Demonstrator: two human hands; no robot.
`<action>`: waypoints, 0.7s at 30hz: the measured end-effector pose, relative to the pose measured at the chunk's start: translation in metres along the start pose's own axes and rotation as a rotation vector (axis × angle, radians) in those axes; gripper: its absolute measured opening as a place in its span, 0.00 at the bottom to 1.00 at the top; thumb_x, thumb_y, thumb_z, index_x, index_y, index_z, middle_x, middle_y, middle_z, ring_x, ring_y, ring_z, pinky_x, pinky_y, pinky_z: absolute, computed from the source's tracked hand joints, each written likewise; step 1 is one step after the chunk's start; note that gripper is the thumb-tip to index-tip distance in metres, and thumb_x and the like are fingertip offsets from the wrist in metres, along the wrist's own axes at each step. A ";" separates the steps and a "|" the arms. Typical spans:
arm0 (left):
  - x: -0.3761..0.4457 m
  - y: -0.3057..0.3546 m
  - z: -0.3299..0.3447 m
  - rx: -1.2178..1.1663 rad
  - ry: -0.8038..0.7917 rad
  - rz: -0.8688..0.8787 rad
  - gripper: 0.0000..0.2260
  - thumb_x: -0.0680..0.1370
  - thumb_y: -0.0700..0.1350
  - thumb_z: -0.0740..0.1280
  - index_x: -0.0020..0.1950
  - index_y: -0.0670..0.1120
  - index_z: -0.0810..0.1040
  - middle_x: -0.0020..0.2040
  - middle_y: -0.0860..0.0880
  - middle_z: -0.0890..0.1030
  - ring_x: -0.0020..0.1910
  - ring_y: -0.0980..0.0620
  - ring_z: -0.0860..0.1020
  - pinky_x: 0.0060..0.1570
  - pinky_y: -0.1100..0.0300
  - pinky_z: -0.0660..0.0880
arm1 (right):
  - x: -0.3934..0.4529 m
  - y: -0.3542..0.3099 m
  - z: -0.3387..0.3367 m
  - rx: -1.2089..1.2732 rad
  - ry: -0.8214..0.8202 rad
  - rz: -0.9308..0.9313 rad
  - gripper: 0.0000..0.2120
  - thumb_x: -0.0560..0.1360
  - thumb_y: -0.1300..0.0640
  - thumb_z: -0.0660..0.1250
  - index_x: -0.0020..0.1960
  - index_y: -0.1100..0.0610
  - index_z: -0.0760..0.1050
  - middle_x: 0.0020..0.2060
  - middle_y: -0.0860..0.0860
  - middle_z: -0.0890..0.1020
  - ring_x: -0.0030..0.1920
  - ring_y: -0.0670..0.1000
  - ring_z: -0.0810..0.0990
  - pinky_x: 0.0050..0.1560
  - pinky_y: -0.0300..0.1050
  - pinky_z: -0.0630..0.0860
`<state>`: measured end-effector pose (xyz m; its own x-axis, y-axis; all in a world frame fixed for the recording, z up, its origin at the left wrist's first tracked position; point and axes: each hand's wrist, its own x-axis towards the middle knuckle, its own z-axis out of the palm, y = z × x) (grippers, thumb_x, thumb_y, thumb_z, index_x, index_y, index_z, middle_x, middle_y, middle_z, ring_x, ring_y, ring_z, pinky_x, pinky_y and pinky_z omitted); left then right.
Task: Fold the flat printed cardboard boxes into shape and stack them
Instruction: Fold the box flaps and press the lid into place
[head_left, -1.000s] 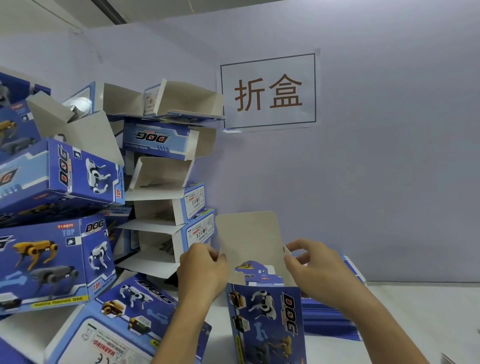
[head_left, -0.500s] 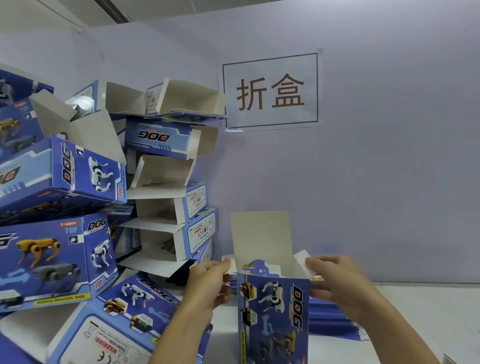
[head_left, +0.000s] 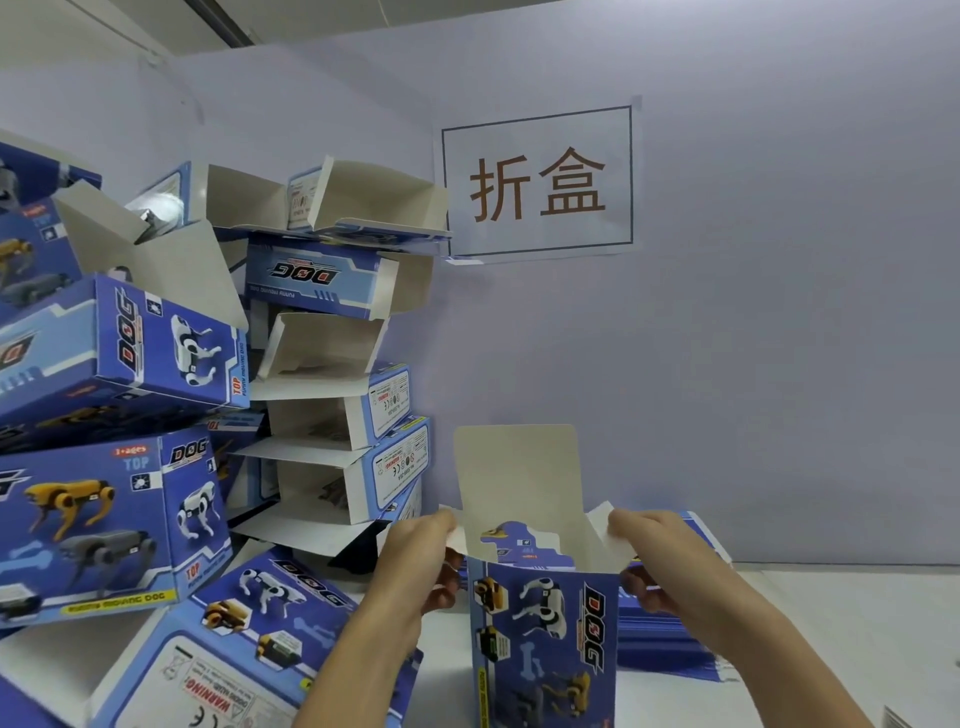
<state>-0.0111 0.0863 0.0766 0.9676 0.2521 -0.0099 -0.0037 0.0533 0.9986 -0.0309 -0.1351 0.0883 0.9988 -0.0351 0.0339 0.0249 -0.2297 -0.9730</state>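
Holding box (head_left: 545, 623) upright, hands (head_left: 415, 561) pinching side flaps

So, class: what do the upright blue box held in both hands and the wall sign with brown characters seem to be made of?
Upright blue box: thin printed cardboard by the look of it. The outside is slightly glossy blue print, the raised top flap is plain matte off-white inside, and the edges are thin and creased.
Wall sign: probably a sheet of printed white paper. It lies flat against the wall, matte, with its lower left corner lifting a little.
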 end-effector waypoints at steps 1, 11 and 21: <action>-0.001 0.002 0.000 0.019 -0.003 0.014 0.08 0.81 0.45 0.64 0.47 0.40 0.77 0.28 0.47 0.76 0.26 0.51 0.72 0.26 0.62 0.67 | -0.002 -0.003 -0.001 -0.073 -0.010 -0.033 0.13 0.82 0.54 0.58 0.47 0.58 0.78 0.27 0.50 0.78 0.25 0.45 0.70 0.27 0.37 0.66; -0.006 0.004 -0.002 0.061 -0.050 0.017 0.11 0.83 0.46 0.63 0.46 0.40 0.79 0.20 0.52 0.72 0.20 0.55 0.68 0.22 0.65 0.63 | -0.005 -0.010 -0.001 -0.329 -0.070 -0.046 0.19 0.85 0.49 0.52 0.52 0.60 0.77 0.26 0.51 0.78 0.19 0.45 0.69 0.24 0.35 0.65; 0.000 -0.002 -0.007 -0.083 -0.128 -0.138 0.09 0.82 0.47 0.65 0.52 0.41 0.78 0.25 0.49 0.74 0.22 0.54 0.69 0.21 0.64 0.64 | 0.006 0.010 -0.003 0.199 -0.056 0.177 0.16 0.82 0.50 0.63 0.56 0.64 0.77 0.32 0.57 0.80 0.24 0.50 0.73 0.25 0.40 0.66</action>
<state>-0.0128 0.0934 0.0742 0.9846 0.1122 -0.1343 0.1155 0.1599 0.9803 -0.0245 -0.1404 0.0792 0.9890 -0.0022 -0.1476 -0.1476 -0.0285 -0.9886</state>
